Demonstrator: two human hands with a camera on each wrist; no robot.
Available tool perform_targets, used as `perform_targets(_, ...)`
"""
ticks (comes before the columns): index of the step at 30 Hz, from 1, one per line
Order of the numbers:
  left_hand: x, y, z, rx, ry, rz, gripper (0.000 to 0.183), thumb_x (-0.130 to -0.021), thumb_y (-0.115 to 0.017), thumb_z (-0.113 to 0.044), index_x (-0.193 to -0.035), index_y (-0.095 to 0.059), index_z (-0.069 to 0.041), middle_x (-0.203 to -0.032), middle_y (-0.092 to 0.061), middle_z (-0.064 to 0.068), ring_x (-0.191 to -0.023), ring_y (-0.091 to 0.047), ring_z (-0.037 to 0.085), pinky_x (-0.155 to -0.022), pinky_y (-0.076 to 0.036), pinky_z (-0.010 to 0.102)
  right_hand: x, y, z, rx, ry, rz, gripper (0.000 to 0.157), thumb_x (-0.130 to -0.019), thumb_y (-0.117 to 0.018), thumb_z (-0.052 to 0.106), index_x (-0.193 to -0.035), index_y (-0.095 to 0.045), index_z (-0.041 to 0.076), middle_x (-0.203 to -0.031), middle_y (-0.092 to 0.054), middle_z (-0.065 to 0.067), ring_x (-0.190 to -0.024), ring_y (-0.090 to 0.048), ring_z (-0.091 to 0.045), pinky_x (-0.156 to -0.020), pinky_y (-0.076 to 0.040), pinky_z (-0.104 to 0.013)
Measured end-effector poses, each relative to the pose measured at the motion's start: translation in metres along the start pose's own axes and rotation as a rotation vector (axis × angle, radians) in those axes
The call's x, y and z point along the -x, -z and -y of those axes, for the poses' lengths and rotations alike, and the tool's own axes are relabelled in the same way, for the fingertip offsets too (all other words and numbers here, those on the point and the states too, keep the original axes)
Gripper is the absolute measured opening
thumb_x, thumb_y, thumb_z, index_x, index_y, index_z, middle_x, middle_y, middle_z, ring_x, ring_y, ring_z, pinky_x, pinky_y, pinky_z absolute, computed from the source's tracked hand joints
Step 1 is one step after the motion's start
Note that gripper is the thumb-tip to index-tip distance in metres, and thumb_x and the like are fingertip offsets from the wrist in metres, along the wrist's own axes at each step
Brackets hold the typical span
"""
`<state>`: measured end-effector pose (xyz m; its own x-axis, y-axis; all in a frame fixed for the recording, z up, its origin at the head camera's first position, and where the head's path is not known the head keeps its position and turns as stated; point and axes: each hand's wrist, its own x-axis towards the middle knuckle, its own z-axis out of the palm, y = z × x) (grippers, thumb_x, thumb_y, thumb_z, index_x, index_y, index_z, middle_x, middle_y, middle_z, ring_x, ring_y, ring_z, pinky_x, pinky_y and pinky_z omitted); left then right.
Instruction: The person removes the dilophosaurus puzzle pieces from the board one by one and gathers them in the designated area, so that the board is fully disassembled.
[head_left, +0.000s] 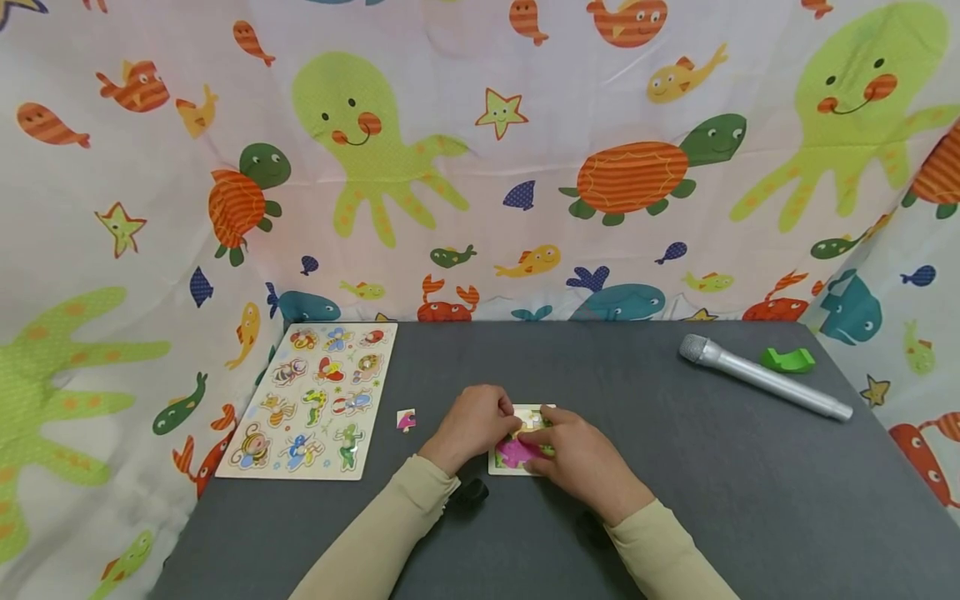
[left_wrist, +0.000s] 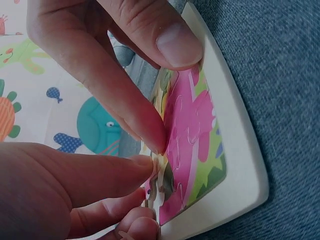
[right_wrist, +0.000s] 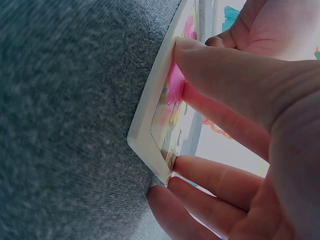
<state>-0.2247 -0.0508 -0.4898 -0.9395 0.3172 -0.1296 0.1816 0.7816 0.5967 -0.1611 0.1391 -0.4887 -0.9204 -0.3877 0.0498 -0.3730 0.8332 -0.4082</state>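
A small framed jigsaw puzzle (head_left: 498,468) with a pink picture lies flat on the dark table in front of the person. At its left side the left hand (head_left: 477,422) pinches a small jigsaw piece (left_wrist: 154,182) between thumb and fingers; the fingers cover much of it. The right hand (head_left: 587,461) holds the puzzle from the right, its thumb on the near frame and other fingers at the far right corner. One right finger touches the pink pieces (left_wrist: 185,125). Left of the hands, a loose pink and white jigsaw piece (head_left: 406,420) lies apart on the table.
A large board (head_left: 330,454) with cartoon insect pictures lies at the table's left. At the back right are a silver microphone (head_left: 765,379) and a green arched block (head_left: 787,360). A sea-animal curtain (head_left: 525,242) borders the table (head_left: 675,517) behind and at both sides.
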Motion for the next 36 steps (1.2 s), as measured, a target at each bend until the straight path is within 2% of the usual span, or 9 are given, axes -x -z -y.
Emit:
perform_targets(10,0.0017,0.0011,0.0007,0.103,0.010,-0.012,0.012,-0.093,-0.083,-0.022,-0.089,-0.077,-0.013,-0.080,-0.068,0.000,-0.071,-0.062,0.015,-0.057,-0.051,0.028,0.0016,0.0011,0.0017,0.001,0.001,0.012,0.040,-0.088,-0.091,0.030,-0.125,-0.083,0.018,-0.147,-0.066,-0.023,-0.139,-0.063,-0.043,-0.111,-0.054,-0.056)
perform_targets(17,-0.0011,-0.0014,0.0037,0.165,0.021,-0.021,0.015,-0.095,-0.080,-0.024,-0.102,-0.076,-0.012,-0.084,-0.070,-0.001,-0.073,-0.064,0.015,-0.063,-0.054,0.029,0.0015,0.0004,0.0006,0.013,0.013,0.000,0.039,-0.088,-0.091,0.030,-0.125,-0.083,0.018,-0.145,-0.067,-0.022,-0.137,-0.065,-0.042,-0.110,-0.055,-0.056)
perform_targets(25,-0.0013,-0.0020,0.0051,0.167,-0.004,0.002,0.015,-0.103,-0.073,-0.025,-0.104,-0.081,-0.013,-0.081,-0.069,-0.001,-0.067,-0.062,0.015,-0.058,-0.051,0.028,-0.0002,0.0008,0.0009,0.036,-0.012,0.028,0.040,-0.089,-0.090,0.034,-0.126,-0.082,0.022,-0.149,-0.066,-0.020,-0.141,-0.062,-0.039,-0.112,-0.054,-0.055)
perform_targets(32,-0.0012,0.0018,0.0064,0.145,-0.034,-0.009,0.013,-0.104,-0.073,-0.025,-0.100,-0.081,-0.015,-0.084,-0.069,-0.002,-0.073,-0.061,0.015,-0.063,-0.050,0.028,-0.0008,0.0003,0.0004,0.035,-0.004,0.025,0.040,-0.089,-0.090,0.034,-0.126,-0.082,0.022,-0.148,-0.066,-0.020,-0.141,-0.062,-0.039,-0.112,-0.054,-0.054)
perform_targets(36,-0.0036,0.0051,0.0081,0.138,-0.061,-0.018,0.013,-0.104,-0.073,-0.025,-0.098,-0.081,-0.017,-0.084,-0.069,-0.003,-0.073,-0.061,0.014,-0.063,-0.050,0.029,-0.0004,0.0006,0.0003,0.039,-0.028,0.035,0.041,-0.088,-0.090,0.035,-0.126,-0.082,0.022,-0.149,-0.065,-0.021,-0.140,-0.062,-0.039,-0.112,-0.054,-0.054)
